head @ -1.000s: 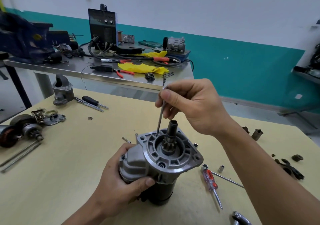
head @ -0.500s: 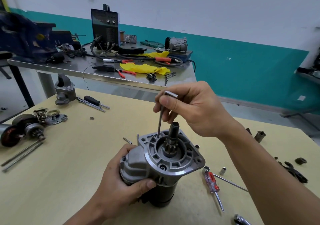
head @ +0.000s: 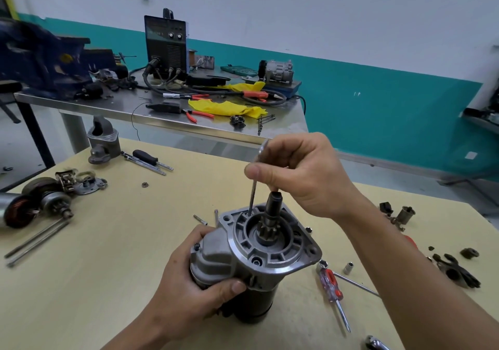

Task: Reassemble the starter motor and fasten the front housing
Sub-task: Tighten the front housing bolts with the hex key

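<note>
Two hands share the work on the yellow table (head: 81,282), toward its near edge, where the starter motor (head: 251,266) stands on end with its front housing (head: 272,241) and pinion gear (head: 267,229) facing up. The left hand (head: 189,282) is wrapped tight around the motor's body; if that clasp slackens, the tall unit could tip or turn on the table. The right hand (head: 302,177) pinches the top of a long through bolt (head: 253,187), whose lower end sits in a housing hole beside the pinion. Held at a slight lean, the bolt could miss the thread deep below or cross-thread. A loose socket (head: 348,268) lies close to the motor's right.
</note>
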Demonstrator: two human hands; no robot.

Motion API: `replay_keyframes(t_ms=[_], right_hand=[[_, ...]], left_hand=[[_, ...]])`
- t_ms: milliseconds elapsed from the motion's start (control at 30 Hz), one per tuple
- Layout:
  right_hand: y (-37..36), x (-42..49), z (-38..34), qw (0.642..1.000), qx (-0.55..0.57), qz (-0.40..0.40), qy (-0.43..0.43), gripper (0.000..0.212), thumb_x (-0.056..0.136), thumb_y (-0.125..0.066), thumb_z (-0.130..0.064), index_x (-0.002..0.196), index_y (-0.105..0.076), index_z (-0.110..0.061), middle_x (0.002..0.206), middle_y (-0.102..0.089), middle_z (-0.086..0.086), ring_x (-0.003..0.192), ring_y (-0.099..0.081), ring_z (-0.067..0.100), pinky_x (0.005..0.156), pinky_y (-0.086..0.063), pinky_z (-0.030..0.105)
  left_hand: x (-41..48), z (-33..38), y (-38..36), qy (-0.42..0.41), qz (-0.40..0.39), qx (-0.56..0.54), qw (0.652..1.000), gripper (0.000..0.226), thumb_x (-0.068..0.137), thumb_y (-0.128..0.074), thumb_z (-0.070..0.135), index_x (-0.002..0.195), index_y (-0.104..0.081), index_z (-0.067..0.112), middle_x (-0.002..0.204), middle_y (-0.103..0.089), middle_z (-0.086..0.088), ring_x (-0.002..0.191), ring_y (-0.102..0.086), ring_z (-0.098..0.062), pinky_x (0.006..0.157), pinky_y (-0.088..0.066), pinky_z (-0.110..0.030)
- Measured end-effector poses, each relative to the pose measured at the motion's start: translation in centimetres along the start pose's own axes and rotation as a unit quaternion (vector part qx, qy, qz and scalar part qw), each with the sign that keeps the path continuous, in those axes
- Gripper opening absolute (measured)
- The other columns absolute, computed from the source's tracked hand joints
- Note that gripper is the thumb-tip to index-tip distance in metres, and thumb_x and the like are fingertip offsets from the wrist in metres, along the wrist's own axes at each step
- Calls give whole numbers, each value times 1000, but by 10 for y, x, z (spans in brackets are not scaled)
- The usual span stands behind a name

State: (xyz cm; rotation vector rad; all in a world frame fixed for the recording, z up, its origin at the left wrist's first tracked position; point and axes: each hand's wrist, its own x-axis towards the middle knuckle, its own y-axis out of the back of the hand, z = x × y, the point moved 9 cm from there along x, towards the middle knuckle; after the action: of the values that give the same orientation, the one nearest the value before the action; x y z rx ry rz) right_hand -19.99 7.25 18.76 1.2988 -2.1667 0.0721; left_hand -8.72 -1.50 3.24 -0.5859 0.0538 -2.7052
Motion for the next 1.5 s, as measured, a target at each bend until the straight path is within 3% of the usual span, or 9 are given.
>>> replay_keyframes(t_ms=[167, 367, 633, 833, 967, 1133, 1233, 1333, 1500], right_hand=[[-4, -5, 18, 997, 19, -51, -52, 17, 92, -64, -12, 101, -76, -20, 90, -77, 5, 61, -59, 11, 52, -44, 20], [-9, -8, 26, 995, 27, -72, -69, 23, 94, -61, -7, 107, -74, -20, 88, -75, -3, 69, -63, 2, 59, -45, 13], [-11, -2, 27, 996, 54, -56, -41, 10, 74, -83, -17, 81, -78, -20, 83, -71, -2, 77, -64, 15, 71, -53, 27], [-15, -7, 31, 990, 59, -107, -75, 18, 93, -64, -19, 108, -75, -21, 92, -75, 1, 75, -65, 3, 66, -48, 17], [-17, -4, 28, 991, 51, -102, -66, 12, 88, -70, -16, 95, -78, -21, 84, -75, 0, 68, -64, 4, 63, -49, 16], [-5, 0, 31, 998, 38, -15, -42, 21, 65, -91, -28, 72, -72, -24, 77, -74, 0, 70, -67, 22, 66, -55, 36], [-8, -3, 33, 996, 46, -52, -63, 15, 77, -82, -26, 91, -77, -25, 87, -76, 1, 78, -70, 16, 70, -55, 25], [-14, -6, 30, 991, 43, -112, -64, 14, 92, -66, -20, 100, -76, -22, 96, -77, 5, 69, -61, 3, 64, -48, 17], [-17, -5, 24, 992, 25, -115, -48, 18, 91, -67, -14, 86, -79, -27, 93, -77, 7, 68, -63, 7, 65, -50, 19]], left_hand=[[0, -1, -1, 1, -6, -7, 1000, 62, 69, -92, 41, 119, -62, 18, 115, -72, -16, 102, -73, -32, 84, -59, -31], [0, -1, -1, 0, -10, -6, 1000, 62, 71, -91, 38, 121, -61, 16, 116, -71, -15, 102, -73, -31, 84, -59, -31], [0, -1, 0, 0, -4, -1, 1000, 60, 71, -92, 38, 117, -62, 15, 111, -72, -16, 98, -73, -31, 82, -59, -31], [0, 0, 0, -1, -5, 0, 1000, 60, 70, -92, 37, 118, -62, 17, 112, -72, -16, 99, -73, -31, 82, -59, -30], [0, 1, 0, -1, -4, -1, 1000, 60, 70, -92, 39, 118, -62, 18, 113, -72, -15, 99, -73, -30, 82, -59, -30], [0, 2, -1, -2, -5, -4, 1000, 58, 70, -92, 39, 116, -62, 19, 113, -72, -15, 99, -74, -30, 82, -59, -28], [0, 2, -2, 0, -9, -7, 1000, 59, 70, -92, 39, 117, -62, 20, 114, -72, -16, 101, -73, -31, 83, -59, -29], [0, 2, -3, 1, -10, -8, 1000, 59, 70, -92, 39, 118, -62, 21, 116, -72, -16, 103, -73, -32, 84, -59, -30], [0, 1, -1, 4, -6, -1, 1000, 61, 68, -92, 42, 117, -63, 21, 115, -72, -16, 102, -72, -33, 84, -59, -31]])
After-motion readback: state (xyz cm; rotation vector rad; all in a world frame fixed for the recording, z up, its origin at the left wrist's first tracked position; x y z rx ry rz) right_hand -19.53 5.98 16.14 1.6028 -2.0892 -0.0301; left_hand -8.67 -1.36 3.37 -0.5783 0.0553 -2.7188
